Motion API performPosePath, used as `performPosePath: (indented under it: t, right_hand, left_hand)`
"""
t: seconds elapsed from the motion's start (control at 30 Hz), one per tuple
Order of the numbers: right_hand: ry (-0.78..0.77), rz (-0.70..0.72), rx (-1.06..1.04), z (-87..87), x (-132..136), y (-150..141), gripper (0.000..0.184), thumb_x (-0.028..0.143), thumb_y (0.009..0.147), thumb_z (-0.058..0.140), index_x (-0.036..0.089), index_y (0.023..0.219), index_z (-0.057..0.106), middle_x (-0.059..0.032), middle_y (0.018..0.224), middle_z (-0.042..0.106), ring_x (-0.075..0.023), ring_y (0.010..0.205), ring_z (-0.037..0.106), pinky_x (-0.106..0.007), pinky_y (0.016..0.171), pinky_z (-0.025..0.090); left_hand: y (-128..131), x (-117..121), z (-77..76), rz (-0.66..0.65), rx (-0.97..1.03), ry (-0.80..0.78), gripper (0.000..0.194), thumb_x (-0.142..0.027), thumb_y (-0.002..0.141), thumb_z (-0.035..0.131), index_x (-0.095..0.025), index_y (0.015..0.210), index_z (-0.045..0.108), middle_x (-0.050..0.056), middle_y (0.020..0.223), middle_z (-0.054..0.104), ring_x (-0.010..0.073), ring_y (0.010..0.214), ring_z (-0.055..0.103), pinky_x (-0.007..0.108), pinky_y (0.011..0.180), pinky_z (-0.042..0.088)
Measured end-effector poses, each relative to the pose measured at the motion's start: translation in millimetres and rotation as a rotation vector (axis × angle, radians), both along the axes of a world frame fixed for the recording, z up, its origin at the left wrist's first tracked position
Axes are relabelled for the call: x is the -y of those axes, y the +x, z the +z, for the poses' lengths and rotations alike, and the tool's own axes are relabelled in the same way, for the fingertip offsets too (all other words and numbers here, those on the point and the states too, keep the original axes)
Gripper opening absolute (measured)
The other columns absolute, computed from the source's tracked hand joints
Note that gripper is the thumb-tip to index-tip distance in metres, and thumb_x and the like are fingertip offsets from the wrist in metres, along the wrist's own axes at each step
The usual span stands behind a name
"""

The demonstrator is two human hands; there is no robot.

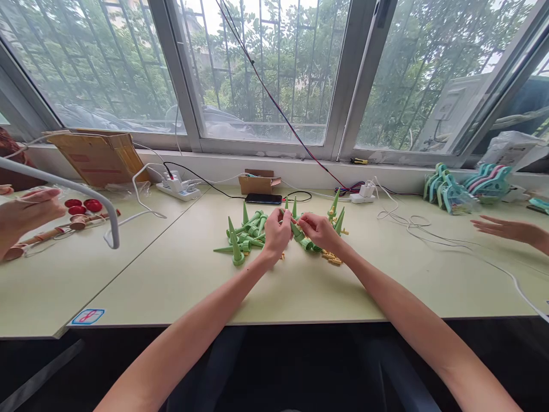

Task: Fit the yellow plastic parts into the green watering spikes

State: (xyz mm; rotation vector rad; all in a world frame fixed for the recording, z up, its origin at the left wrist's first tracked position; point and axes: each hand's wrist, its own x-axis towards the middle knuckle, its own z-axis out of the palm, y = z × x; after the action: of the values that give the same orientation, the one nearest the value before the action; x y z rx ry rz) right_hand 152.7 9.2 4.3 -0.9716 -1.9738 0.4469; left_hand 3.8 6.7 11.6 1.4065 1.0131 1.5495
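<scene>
My left hand (278, 232) is closed, its fingertips around what looks like a green plastic spike, mostly hidden by the fingers. Close beside it, my right hand (319, 230) pinches with thumb and forefinger; whatever is between them is too small to make out. To the left lies a pile of green plastic spikes (237, 252), some upright on their wide ends and others lying down. More green spikes (305, 243) lie below my right hand. Small yellow plastic pieces (332, 258) are scattered by my right wrist, with others among the standing spikes behind.
Behind the pile are a phone (263, 198) and a small cardboard box (258, 182). Power strips (178, 189) and loose white cables (412, 222) run along the back. Turquoise plastic hangers (452, 191) stand right. Other people's hands show at left (30, 214) and right (510, 229).
</scene>
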Motion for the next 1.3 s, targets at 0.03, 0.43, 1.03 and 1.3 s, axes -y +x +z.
performPosePath:
  t: [0.03,0.43,1.03,1.3]
  right_hand:
    - [-0.002,-0.003,0.001,0.2,0.0,0.0,0.030,0.041,0.095,0.046,0.018,0.079,0.057,0.0023,0.057,0.050,-0.0110,0.052,0.038,-0.025,0.054,0.030]
    - [-0.017,-0.028,0.034,1.2,-1.4,0.4,0.047,0.054,0.095,0.042,0.018,0.067,0.051,0.0023,0.055,0.046,-0.0111,0.054,0.037,-0.026,0.056,0.031]
    - [0.000,-0.023,0.042,2.0,0.7,-0.2,0.044,0.050,0.095,0.045,0.018,0.065,0.049,0.0031,0.055,0.041,-0.0108,0.054,0.033,-0.026,0.055,0.028]
    - [-0.011,-0.024,0.031,0.7,-0.6,-0.2,0.049,0.056,0.095,0.042,0.019,0.064,0.047,0.0023,0.053,0.045,-0.0114,0.053,0.037,-0.026,0.056,0.030]
  left_hand:
    - [0.0,-0.1,0.1,-0.002,-0.001,-0.001,0.020,-0.035,0.089,0.052,-0.019,0.077,0.050,0.000,0.069,0.061,0.0070,0.036,0.043,0.023,0.036,0.037]
    - [0.1,-0.3,-2.5,-0.022,-0.016,0.017,0.020,-0.034,0.088,0.054,-0.019,0.076,0.050,-0.002,0.066,0.059,0.0059,0.036,0.042,0.021,0.037,0.035]
    - [0.5,0.9,-0.6,-0.022,-0.005,0.011,0.020,-0.035,0.087,0.053,-0.019,0.075,0.050,-0.003,0.064,0.056,0.0065,0.036,0.043,0.022,0.036,0.035]
    - [0.4,1.0,-0.8,-0.012,-0.007,0.017,0.021,-0.035,0.088,0.053,-0.019,0.076,0.050,-0.003,0.064,0.058,0.0061,0.036,0.043,0.022,0.036,0.035]
